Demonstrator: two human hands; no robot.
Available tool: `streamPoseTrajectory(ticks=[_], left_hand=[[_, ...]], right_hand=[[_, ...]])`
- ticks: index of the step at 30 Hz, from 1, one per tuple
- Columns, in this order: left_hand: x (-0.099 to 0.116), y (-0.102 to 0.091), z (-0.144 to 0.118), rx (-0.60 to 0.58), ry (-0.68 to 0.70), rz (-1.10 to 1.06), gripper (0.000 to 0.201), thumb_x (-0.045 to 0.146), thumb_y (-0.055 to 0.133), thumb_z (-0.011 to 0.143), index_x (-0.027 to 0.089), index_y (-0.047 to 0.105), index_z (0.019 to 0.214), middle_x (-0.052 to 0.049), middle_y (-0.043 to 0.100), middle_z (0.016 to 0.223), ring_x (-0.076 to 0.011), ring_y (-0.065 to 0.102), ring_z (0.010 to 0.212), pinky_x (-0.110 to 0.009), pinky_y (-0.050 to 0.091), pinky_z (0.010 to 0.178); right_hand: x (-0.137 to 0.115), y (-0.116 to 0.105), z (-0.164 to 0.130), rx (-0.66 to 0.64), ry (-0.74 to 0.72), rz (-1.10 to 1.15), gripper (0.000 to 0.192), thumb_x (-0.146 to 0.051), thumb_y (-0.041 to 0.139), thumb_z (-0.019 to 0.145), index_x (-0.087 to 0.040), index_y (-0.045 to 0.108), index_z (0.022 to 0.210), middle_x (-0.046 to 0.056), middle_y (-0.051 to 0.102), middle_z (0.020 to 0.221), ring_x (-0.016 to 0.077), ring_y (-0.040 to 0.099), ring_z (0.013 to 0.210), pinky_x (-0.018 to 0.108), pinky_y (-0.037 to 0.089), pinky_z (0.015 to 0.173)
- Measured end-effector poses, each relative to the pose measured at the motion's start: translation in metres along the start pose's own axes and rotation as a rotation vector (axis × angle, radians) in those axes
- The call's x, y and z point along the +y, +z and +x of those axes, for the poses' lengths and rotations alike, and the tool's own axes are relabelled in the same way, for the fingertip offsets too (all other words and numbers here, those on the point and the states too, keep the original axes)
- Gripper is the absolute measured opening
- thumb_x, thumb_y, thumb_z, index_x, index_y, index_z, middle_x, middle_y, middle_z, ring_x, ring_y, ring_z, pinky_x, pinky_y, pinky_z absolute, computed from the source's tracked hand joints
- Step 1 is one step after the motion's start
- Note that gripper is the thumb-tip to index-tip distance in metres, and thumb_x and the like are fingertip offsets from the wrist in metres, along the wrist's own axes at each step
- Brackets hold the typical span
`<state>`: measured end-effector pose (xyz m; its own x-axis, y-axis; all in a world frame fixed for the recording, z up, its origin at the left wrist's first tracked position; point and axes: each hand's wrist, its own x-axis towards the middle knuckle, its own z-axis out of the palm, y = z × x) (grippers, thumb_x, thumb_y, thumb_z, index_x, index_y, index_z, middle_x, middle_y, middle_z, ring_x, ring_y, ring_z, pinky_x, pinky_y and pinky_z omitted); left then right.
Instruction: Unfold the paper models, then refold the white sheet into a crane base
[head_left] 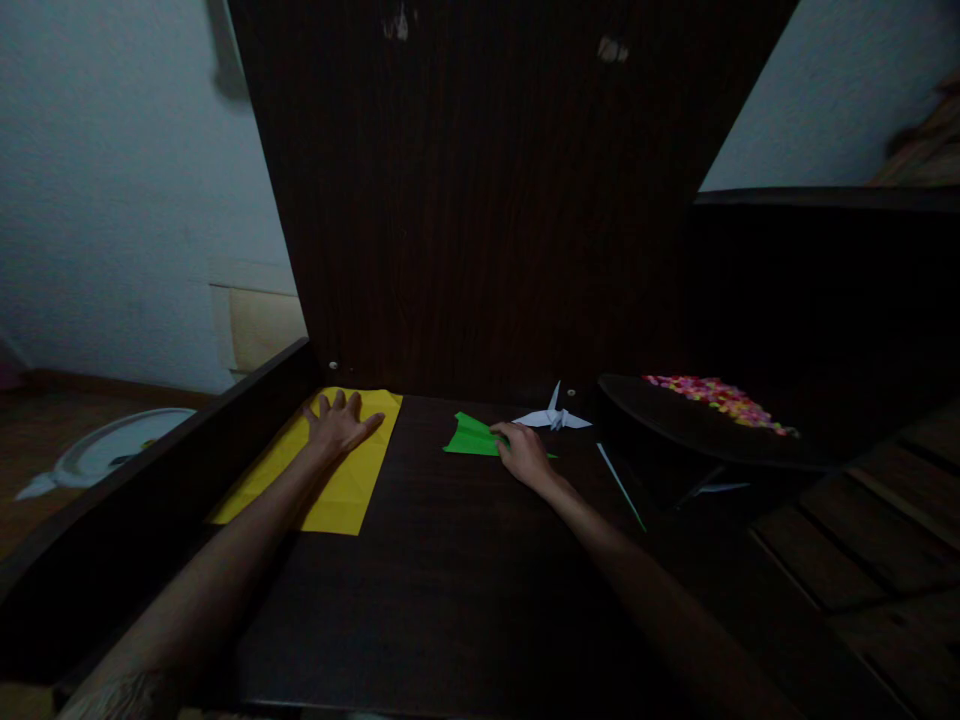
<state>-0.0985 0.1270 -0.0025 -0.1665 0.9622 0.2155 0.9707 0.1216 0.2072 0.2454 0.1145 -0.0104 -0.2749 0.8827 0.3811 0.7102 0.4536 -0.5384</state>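
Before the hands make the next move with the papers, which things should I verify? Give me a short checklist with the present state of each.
1. Left hand lies flat, fingers spread, on the yellow paper: ok.
2. Yellow paper lies flat on the dark table, with no curled edge visible: ok.
3. Right hand touches the folded green paper at its near edge: ok.
4. Firm pinch on the green paper: cannot tell, the fingertips are too dark.
5. White paper crane stands apart from the right hand, just behind it: ok.
6. Thin stick lies close to the right forearm and could be knocked: not ok.
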Motion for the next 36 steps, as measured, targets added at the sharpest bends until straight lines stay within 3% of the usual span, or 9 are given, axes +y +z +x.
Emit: streamPoseTrajectory(ticks=[5, 8, 13, 16, 20, 26, 28, 31, 36], left_hand=[[0.014, -0.021, -0.007, 0.205, 0.132, -0.177, 0.063, 0.049, 0.049, 0.085, 0.009, 0.053, 0.133, -0.022, 0.030, 0.155, -0.0461, 0.005, 0.145, -0.068, -0.005, 0.110], [0.030, -0.035, -0.012, 0.242, 0.231, -0.363, 0.050, 0.041, 0.047, 0.087, 0.008, 0.057, 0.124, -0.022, 0.035, 0.152, -0.0412, 0.014, 0.144, -0.062, 0.006, 0.114], [0.078, -0.038, -0.049, 0.056, 0.408, -0.746, 0.035, 0.047, 0.048, 0.090, 0.018, 0.065, 0.099, -0.010, 0.071, 0.101, -0.0267, 0.066, 0.098, -0.043, 0.051, 0.090], [0.104, -0.027, -0.079, -0.065, 0.483, -0.940, 0.032, 0.049, 0.053, 0.090, 0.018, 0.062, 0.095, -0.006, 0.071, 0.089, -0.0199, 0.069, 0.081, -0.033, 0.057, 0.073], [0.118, -0.010, -0.100, -0.060, 0.449, -1.072, 0.031, 0.047, 0.058, 0.087, 0.018, 0.052, 0.096, -0.003, 0.068, 0.083, -0.0161, 0.068, 0.067, -0.028, 0.056, 0.058], [0.115, -0.013, -0.100, 0.101, 0.402, -0.980, 0.025, 0.039, 0.061, 0.086, 0.018, 0.054, 0.099, -0.004, 0.067, 0.092, -0.0160, 0.066, 0.075, -0.027, 0.052, 0.062], [0.111, -0.018, -0.100, 0.148, 0.419, -0.870, 0.018, 0.035, 0.063, 0.084, 0.018, 0.060, 0.084, -0.001, 0.065, 0.078, -0.0155, 0.062, 0.068, -0.026, 0.047, 0.061], [0.101, -0.025, -0.102, 0.192, 0.471, -0.682, 0.036, 0.034, 0.061, 0.083, 0.019, 0.050, 0.052, 0.003, 0.049, 0.051, -0.0127, 0.048, 0.048, -0.026, 0.037, 0.051], [0.090, -0.035, -0.104, 0.236, 0.572, -0.415, 0.036, 0.034, 0.058, 0.082, 0.021, 0.051, 0.049, -0.001, 0.049, 0.052, -0.0169, 0.050, 0.054, -0.030, 0.039, 0.058]], right_hand=[[-0.013, -0.010, -0.002, 0.072, 0.045, 0.282, 0.027, -0.008, 0.060, 0.074, -0.021, 0.069, 0.096, 0.006, 0.071, 0.091, 0.0225, 0.065, 0.086, 0.038, 0.049, 0.084], [-0.023, -0.016, -0.001, 0.101, 0.081, 0.523, 0.024, -0.017, 0.062, 0.074, -0.021, 0.064, 0.098, 0.003, 0.068, 0.086, 0.0195, 0.064, 0.081, 0.032, 0.051, 0.074], [-0.045, -0.009, -0.002, 0.088, 0.171, 0.906, 0.024, -0.019, 0.060, 0.067, -0.024, 0.054, 0.089, -0.001, 0.068, 0.083, 0.0174, 0.065, 0.074, 0.028, 0.052, 0.067], [-0.058, 0.002, -0.003, 0.034, 0.223, 1.063, 0.020, -0.021, 0.060, 0.065, -0.023, 0.058, 0.085, 0.000, 0.069, 0.079, 0.0191, 0.065, 0.072, 0.029, 0.052, 0.065], [-0.072, 0.015, -0.004, 0.008, 0.283, 1.205, 0.017, -0.033, 0.058, 0.071, -0.020, 0.063, 0.080, 0.004, 0.069, 0.077, 0.0205, 0.065, 0.075, 0.031, 0.052, 0.068], [-0.087, 0.020, -0.011, -0.068, 0.352, 1.224, 0.040, -0.051, 0.052, 0.080, -0.015, 0.068, 0.074, 0.010, 0.071, 0.083, 0.0183, 0.065, 0.073, 0.027, 0.052, 0.061], [-0.087, 0.022, -0.011, -0.091, 0.415, 1.145, 0.040, -0.052, 0.054, 0.080, -0.015, 0.066, 0.071, 0.008, 0.069, 0.076, 0.0156, 0.062, 0.062, 0.024, 0.048, 0.050], [-0.077, 0.026, -0.009, -0.106, 0.496, 1.064, 0.038, -0.050, 0.058, 0.080, -0.015, 0.061, 0.064, 0.005, 0.063, 0.063, 0.0121, 0.055, 0.047, 0.021, 0.041, 0.039], [-0.058, 0.031, -0.009, -0.114, 0.568, 1.014, 0.035, -0.044, 0.054, 0.084, -0.016, 0.058, 0.064, 0.002, 0.060, 0.060, 0.0104, 0.053, 0.042, 0.019, 0.040, 0.035]])
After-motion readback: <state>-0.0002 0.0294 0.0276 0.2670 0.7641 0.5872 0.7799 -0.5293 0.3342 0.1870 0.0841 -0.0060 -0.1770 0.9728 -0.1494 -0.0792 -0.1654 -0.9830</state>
